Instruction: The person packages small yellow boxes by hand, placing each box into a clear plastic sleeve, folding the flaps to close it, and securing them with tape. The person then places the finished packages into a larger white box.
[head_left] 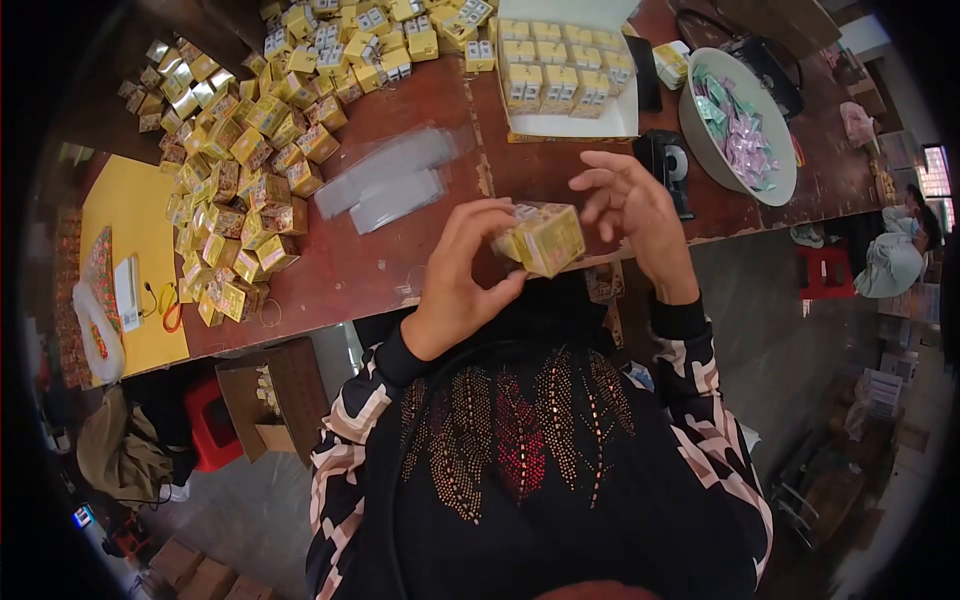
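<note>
My left hand (462, 275) grips a small yellow box (545, 242) by its left side, thumb below and fingers above, just over the table's front edge. Clear wrap seems to cover the box. Beside its right side, my right hand (638, 218) is raised with fingers spread, holding nothing. Behind the left hand, clear plastic sleeves (390, 180) lie in a loose stack on the table. Farther back, a white carton (585, 126) holds rows of similar yellow boxes (558, 85).
A heap of yellow boxes (250, 150) covers the table's left and back. At right stand a black tape dispenser (662, 165) and a pale bowl (781, 188) of green and purple packets. An open cardboard box (240, 385) and red stool (208, 425) are below left. Another person (893, 255) sits far right.
</note>
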